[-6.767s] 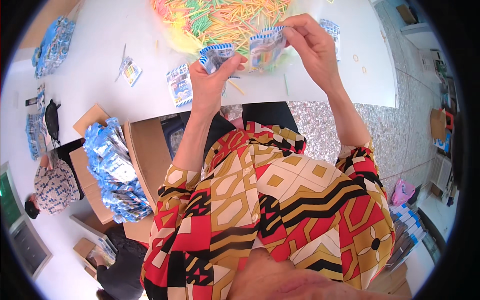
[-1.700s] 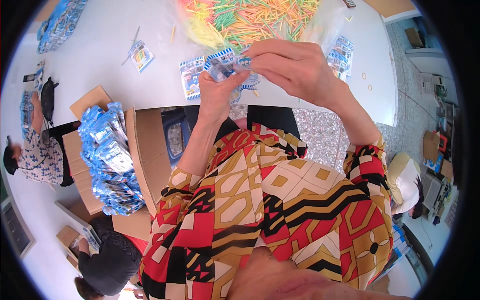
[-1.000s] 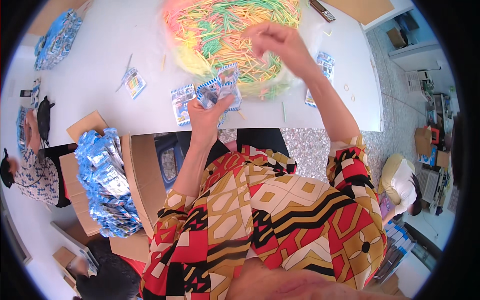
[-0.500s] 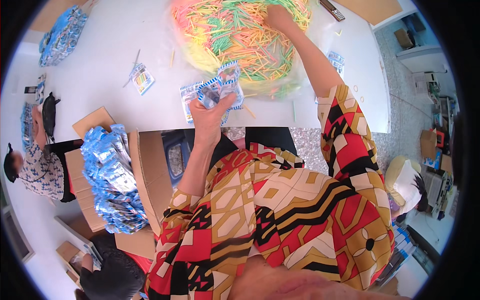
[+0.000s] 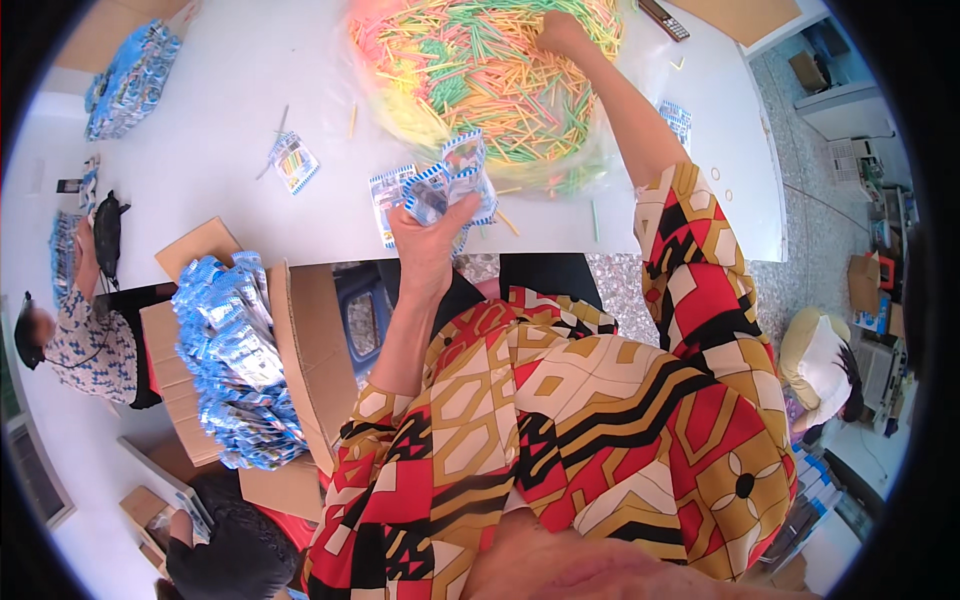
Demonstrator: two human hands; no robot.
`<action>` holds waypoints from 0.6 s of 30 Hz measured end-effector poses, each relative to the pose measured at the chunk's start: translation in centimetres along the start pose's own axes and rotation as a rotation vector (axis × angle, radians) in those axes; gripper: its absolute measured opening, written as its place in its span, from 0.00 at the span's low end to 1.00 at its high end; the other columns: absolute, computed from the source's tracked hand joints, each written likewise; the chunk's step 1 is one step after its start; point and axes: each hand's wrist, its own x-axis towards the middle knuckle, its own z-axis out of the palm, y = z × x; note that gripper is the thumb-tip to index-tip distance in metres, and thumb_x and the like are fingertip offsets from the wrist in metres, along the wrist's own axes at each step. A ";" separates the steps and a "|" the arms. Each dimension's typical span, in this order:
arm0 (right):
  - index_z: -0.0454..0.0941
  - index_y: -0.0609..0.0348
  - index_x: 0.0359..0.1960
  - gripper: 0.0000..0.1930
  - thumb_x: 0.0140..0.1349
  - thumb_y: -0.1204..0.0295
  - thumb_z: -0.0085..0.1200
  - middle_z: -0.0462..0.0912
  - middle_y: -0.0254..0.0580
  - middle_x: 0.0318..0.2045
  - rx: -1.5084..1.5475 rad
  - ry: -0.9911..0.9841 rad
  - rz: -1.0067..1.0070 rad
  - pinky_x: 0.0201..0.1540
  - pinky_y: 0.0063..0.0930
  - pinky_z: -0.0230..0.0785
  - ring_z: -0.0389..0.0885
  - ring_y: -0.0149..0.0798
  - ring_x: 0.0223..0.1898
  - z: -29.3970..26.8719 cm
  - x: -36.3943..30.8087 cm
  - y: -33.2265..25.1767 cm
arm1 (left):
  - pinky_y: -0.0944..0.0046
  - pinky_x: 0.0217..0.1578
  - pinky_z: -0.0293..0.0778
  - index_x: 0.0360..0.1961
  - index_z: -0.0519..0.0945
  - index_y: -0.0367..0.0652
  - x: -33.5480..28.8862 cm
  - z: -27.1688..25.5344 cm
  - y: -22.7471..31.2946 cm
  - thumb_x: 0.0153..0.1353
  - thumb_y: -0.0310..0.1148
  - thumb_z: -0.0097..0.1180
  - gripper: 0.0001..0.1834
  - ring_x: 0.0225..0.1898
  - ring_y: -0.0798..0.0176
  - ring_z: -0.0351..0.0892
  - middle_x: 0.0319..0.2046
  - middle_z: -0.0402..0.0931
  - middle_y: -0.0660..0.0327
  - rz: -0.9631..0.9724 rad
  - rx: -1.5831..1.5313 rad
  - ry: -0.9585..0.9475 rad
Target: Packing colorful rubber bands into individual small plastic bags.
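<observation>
My left hand (image 5: pixel 428 245), above the front edge of the white table, is closed round several small blue-and-white printed plastic packets (image 5: pixel 428 193), fanned out between thumb and fingers. At the far side my right hand (image 5: pixel 566 36) reaches into a big heap of thin coloured sticks (image 5: pixel 480 75) in pink, orange, yellow and green. Its fingers are curled down into the heap, and what they grip is hidden. Clear plastic sheeting (image 5: pixel 390 120) lies round the heap. A single packet with coloured sticks (image 5: pixel 295 162) rests left of my left hand.
A cardboard box (image 5: pixel 312 350) full of blue packets (image 5: pixel 235 350) stands at my left. More packets (image 5: pixel 135 80) are stacked at the far left of the table (image 5: pixel 240 90). A remote-like black device (image 5: pixel 663 19) lies far right. Other people (image 5: pixel 95 345) sit nearby on both sides.
The whole view has shifted slightly, so things appear a little further right. My left hand still holds the packets and my right hand stays in the heap of sticks.
</observation>
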 end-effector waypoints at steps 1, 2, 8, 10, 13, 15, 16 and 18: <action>0.75 0.62 0.22 0.11 0.48 0.65 0.54 0.79 0.47 0.22 0.165 0.031 0.069 0.29 0.35 0.70 0.78 0.43 0.26 1.0 0.0 2.3 | 0.69 0.40 0.73 0.47 0.75 0.35 0.1 0.3 -0.1 0.48 0.18 0.61 0.22 0.36 0.71 0.77 0.36 0.79 0.62 -0.013 -0.006 -0.022; 0.75 0.62 0.22 0.11 0.48 0.65 0.54 0.79 0.47 0.22 0.169 0.026 0.062 0.29 0.35 0.70 0.78 0.43 0.26 1.1 -0.5 2.3 | 0.69 0.40 0.73 0.47 0.75 0.35 0.1 0.1 -0.2 0.48 0.18 0.61 0.22 0.35 0.71 0.77 0.36 0.79 0.62 -0.013 -0.007 -0.017; 0.73 0.63 0.24 0.12 0.50 0.66 0.58 0.76 0.37 0.19 0.871 0.113 -0.019 0.25 0.22 0.66 0.74 0.28 0.20 -4.1 -9.5 -0.6 | 0.69 0.39 0.73 0.46 0.76 0.34 0.2 -0.1 0.0 0.48 0.19 0.60 0.20 0.34 0.71 0.77 0.36 0.79 0.61 0.011 0.001 -0.018; 0.73 0.62 0.26 0.08 0.53 0.71 0.55 0.76 0.36 0.20 0.973 0.285 -0.137 0.24 0.21 0.64 0.73 0.28 0.21 -4.9 -11.8 -2.1 | 0.69 0.39 0.73 0.46 0.76 0.34 0.3 -0.4 0.0 0.49 0.19 0.60 0.20 0.35 0.71 0.77 0.36 0.79 0.61 0.025 0.012 -0.014; 0.73 0.62 0.28 0.04 0.55 0.74 0.52 0.75 0.36 0.22 0.663 0.329 -0.394 0.26 0.20 0.65 0.73 0.29 0.23 -2.3 -14.0 -0.5 | 0.70 0.38 0.72 0.43 0.77 0.34 0.6 0.4 0.0 0.49 0.19 0.60 0.18 0.34 0.72 0.77 0.35 0.79 0.61 0.031 0.020 -0.018; 0.72 0.61 0.29 0.03 0.56 0.76 0.52 0.75 0.36 0.23 0.626 0.326 -0.458 0.26 0.20 0.65 0.73 0.29 0.24 -0.7 -15.2 -0.8 | 0.70 0.37 0.72 0.41 0.78 0.35 0.9 0.5 -0.1 0.49 0.20 0.60 0.15 0.32 0.73 0.76 0.34 0.79 0.62 0.025 0.016 -0.040; 0.72 0.61 0.30 0.02 0.56 0.77 0.51 0.74 0.37 0.23 0.584 0.329 -0.522 0.27 0.20 0.65 0.73 0.29 0.25 0.0 -15.6 -0.8 | 0.70 0.37 0.72 0.41 0.78 0.35 0.9 0.4 -0.1 0.49 0.20 0.60 0.15 0.32 0.73 0.76 0.34 0.79 0.62 0.022 0.020 -0.038; 0.72 0.61 0.30 0.02 0.56 0.77 0.51 0.75 0.36 0.24 0.660 0.343 -0.484 0.26 0.20 0.65 0.72 0.28 0.24 -0.7 -15.7 -1.5 | 0.71 0.36 0.72 0.41 0.79 0.35 0.9 0.3 -0.2 0.49 0.20 0.61 0.15 0.31 0.74 0.76 0.32 0.79 0.63 0.035 0.080 -0.083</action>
